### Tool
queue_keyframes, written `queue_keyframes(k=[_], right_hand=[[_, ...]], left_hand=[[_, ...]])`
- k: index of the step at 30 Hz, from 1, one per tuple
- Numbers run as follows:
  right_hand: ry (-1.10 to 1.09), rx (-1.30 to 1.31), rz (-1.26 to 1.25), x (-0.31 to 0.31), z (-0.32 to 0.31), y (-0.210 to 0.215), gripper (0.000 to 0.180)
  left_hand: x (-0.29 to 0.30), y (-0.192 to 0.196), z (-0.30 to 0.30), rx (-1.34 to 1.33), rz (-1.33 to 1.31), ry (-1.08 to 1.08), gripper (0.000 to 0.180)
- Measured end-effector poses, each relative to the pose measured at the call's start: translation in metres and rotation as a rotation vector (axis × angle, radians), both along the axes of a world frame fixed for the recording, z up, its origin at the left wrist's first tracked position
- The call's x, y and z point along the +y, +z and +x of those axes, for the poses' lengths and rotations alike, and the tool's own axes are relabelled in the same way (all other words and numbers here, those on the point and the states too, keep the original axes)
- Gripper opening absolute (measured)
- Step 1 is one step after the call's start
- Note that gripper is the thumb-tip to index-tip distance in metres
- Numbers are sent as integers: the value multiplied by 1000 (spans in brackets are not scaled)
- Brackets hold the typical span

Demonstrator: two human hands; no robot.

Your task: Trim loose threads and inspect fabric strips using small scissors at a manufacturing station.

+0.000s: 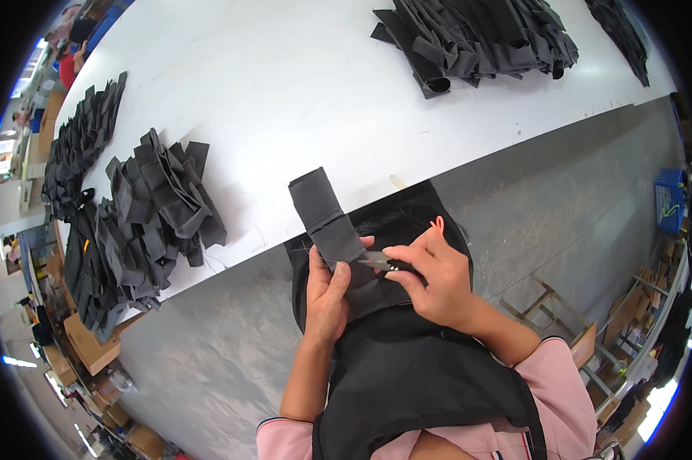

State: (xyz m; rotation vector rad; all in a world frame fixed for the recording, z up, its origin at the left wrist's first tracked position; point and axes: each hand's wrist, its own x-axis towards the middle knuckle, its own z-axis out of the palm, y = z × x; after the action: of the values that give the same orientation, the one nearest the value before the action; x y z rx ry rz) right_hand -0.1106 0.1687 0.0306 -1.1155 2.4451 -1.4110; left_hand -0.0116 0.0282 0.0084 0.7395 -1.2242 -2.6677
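Observation:
My left hand [327, 297] is closed on the lower end of a dark grey fabric strip [321, 201], thumb on top. The strip has a crosswise fold or seam and reaches up over the table's near edge. In my right hand [442, 280] is a pair of thread snips [375, 261], pinched between thumb and fingers. Their metal blades point left and meet the strip's lower right edge beside my left thumb. An orange loop [438, 224] sticks out above the right hand. A black apron [430, 376] covers my lap.
The white table [284, 92] spans the upper view. Dark fabric strips lie in piles at the left [158, 207] and at the far right [484, 38]. Cardboard boxes [89, 341] stand below on the left. A metal rack [629, 307] and a blue crate [669, 199] are at the right.

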Motion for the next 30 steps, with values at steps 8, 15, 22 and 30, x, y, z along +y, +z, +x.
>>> queue_keyframes(k=[8,15,22,30], right_hand=[[-4,125,-11,-11,3,-9,29],[5,182,99,-11,5,-4,27],[29,263,118,-12,6,-1,28],[-13,-161,-70,-12,-2,3,17]], left_hand=[[14,4,-5,-11,-98,139,31],[13,4,-5,-25,-81,176,31],[11,5,-6,-47,-70,174,28],[0,6,0,-22,-1,107,29]])
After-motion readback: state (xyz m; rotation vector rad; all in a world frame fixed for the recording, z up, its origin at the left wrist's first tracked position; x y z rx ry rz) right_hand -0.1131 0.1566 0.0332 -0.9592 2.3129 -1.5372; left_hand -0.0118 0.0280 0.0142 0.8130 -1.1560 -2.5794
